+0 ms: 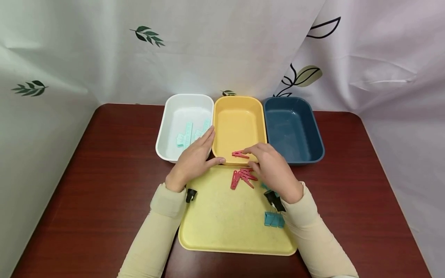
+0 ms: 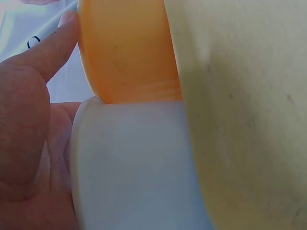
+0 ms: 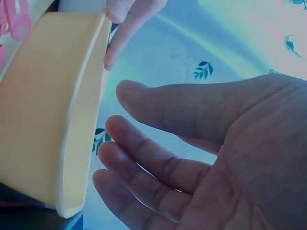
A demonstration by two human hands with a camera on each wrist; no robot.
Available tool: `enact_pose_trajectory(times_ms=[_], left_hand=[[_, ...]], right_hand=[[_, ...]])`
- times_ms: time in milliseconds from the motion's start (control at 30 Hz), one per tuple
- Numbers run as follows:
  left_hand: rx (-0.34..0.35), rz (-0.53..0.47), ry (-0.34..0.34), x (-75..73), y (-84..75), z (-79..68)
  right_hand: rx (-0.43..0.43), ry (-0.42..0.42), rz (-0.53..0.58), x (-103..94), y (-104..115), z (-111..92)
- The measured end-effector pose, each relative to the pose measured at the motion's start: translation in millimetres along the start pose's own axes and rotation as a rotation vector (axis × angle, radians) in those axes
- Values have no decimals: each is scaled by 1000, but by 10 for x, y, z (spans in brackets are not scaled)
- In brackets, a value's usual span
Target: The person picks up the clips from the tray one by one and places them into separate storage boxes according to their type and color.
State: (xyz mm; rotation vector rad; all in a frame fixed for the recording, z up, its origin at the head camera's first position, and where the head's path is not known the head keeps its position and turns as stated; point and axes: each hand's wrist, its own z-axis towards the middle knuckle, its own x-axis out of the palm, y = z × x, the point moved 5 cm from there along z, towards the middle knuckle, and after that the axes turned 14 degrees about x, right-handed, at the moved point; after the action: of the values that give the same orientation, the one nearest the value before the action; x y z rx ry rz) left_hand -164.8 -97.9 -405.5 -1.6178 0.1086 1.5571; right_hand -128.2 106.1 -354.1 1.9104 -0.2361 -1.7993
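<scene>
Pink clothespin (image 1: 239,154) within yellow bin (image 1: 240,119); right hand (image 1: 272,168) just above.

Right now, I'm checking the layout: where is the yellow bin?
In the head view, the yellow bin stands at the back of the table, between the white bin, left, and the blue bin, right.

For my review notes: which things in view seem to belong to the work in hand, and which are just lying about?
Likely part of the job:
- pink pegs
- teal binder clip
- pale teal clips
- yellow tray
- white bin
- yellow bin
- blue bin

Apparently just surroundings:
- brown table
- leaf-print curtain
</scene>
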Motion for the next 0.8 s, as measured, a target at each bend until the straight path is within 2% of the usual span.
enact_pose_trajectory(times_ms=[500, 800], left_hand=[[-9, -12, 0, -4, 14, -13], [1, -11, -5, -8, 11, -8]], right_hand=[[-139, 88, -53, 186, 194, -68], [-166, 130, -54, 297, 277, -95]])
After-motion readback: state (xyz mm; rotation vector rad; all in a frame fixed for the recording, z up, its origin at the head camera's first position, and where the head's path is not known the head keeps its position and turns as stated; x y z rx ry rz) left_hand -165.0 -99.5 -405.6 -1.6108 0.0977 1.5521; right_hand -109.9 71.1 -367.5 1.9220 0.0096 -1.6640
